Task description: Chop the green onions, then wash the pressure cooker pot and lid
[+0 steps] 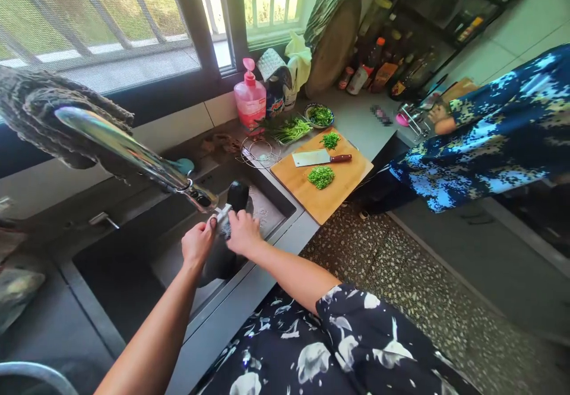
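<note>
Both my hands are over the dark sink (285, 205), just under the faucet's spout (201, 198). My left hand (198, 242) is closed, thumb on top, at the near end of a pale grey bar-like piece (222, 212). Close beside it, my right hand (244, 233) has its fingers curled down against the same item, by a greyish, shiny patch that I cannot make out. A black rounded end (238, 193) sticks up beyond my fingers. Below my hands lies a dark rounded body (218, 264), partly hidden; whether these parts are one utensil, I cannot tell.
Right of the sink, a cutting board (285, 169) bears a cleaver (314, 157) and chopped greens (321, 177). A wire rack (261, 152), green stalks (291, 129), a bowl of greens (319, 116) and a pink pump bottle (250, 98) stand behind. Another person (485, 128) is at the right counter.
</note>
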`<act>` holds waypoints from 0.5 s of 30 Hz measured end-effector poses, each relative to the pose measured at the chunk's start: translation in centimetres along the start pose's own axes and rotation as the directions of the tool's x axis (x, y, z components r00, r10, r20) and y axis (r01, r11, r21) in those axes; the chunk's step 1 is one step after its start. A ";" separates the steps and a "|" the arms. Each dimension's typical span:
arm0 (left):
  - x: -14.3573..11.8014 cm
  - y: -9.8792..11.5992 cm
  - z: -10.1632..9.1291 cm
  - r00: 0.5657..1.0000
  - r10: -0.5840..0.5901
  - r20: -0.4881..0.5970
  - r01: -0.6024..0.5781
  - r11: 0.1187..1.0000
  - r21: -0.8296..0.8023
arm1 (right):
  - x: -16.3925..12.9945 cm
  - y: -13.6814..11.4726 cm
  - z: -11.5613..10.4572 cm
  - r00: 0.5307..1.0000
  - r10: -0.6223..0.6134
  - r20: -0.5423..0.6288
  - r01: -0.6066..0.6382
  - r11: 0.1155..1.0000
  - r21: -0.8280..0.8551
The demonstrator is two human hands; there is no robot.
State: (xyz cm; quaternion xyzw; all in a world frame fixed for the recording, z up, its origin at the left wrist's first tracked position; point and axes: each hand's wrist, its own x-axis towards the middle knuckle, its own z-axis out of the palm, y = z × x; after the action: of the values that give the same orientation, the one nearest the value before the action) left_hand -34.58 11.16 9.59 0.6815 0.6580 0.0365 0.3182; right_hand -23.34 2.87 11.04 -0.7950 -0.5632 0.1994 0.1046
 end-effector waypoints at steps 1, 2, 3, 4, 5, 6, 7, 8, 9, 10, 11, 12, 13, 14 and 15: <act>0.0 0.0 0.1 1.000 -0.004 -0.005 0.004 1.000 -0.015 | -0.1 0.0 -0.1 0.999 -0.035 0.005 0.035 0.999 0.011; 0.1 0.0 0.1 1.000 -0.006 -0.011 0.006 0.999 -0.033 | -0.1 0.0 -0.2 0.998 -0.063 0.009 0.063 0.998 0.015; 0.1 0.0 0.1 1.000 -0.006 -0.019 0.006 0.999 -0.051 | -0.1 0.0 -0.3 0.998 -0.070 0.006 0.070 0.997 0.009; 0.1 0.0 0.2 1.000 -0.005 -0.027 0.004 0.998 -0.065 | -0.2 0.0 -0.3 0.999 -0.051 -0.005 0.051 0.999 -0.001; 0.2 0.0 0.2 0.999 -0.004 -0.032 0.001 0.997 -0.074 | -0.2 0.0 -0.4 1.000 -0.017 -0.015 0.017 1.000 -0.006; 0.2 0.0 0.2 0.999 -0.003 -0.034 0.000 0.997 -0.082 | -0.3 -0.1 -0.4 1.000 0.008 -0.020 -0.008 1.000 -0.002; 0.2 0.0 0.2 0.999 0.000 -0.032 -0.003 0.995 -0.096 | -0.5 -0.1 -0.3 1.000 0.007 -0.020 -0.006 1.000 0.012; 0.3 0.0 0.3 1.000 0.007 -0.029 -0.010 0.994 -0.113 | -0.7 -0.2 -0.1 0.999 -0.029 -0.017 0.029 0.999 0.030; 0.4 0.0 0.3 0.999 0.015 -0.028 -0.019 0.991 -0.135 | -1.0 -0.2 0.1 0.996 -0.087 -0.015 0.087 0.995 0.046; 0.4 0.0 0.3 0.999 0.025 -0.031 -0.029 0.987 -0.159 | -1.2 -0.1 0.3 0.989 -0.145 -0.018 0.146 0.987 0.060; 0.4 0.1 0.3 0.999 0.031 -0.036 -0.037 0.984 -0.176 | -1.3 0.1 0.4 0.982 -0.186 -0.030 0.188 0.979 0.077; 0.4 0.2 0.4 0.999 0.036 -0.040 -0.043 0.982 -0.184 | -1.2 0.4 0.5 0.978 -0.202 -0.053 0.207 0.973 0.101; 0.3 0.4 0.4 0.998 0.041 -0.045 -0.048 0.982 -0.184 | -1.0 0.7 0.4 0.977 -0.198 -0.085 0.208 0.969 0.132; 0.2 0.6 0.5 0.998 0.043 -0.052 -0.052 0.983 -0.177 | -0.6 1.0 0.3 0.977 -0.176 -0.124 0.195 0.967 0.164; 0.0 0.8 0.5 0.997 0.048 -0.058 -0.058 0.984 -0.167 | -0.1 1.3 0.0 0.976 -0.146 -0.161 0.175 0.967 0.185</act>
State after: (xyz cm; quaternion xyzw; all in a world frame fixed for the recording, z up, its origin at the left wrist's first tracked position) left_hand -33.65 11.02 9.56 0.6682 0.6424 0.1187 0.3559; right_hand -22.25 2.29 10.56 -0.7447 -0.5941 0.1864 0.2401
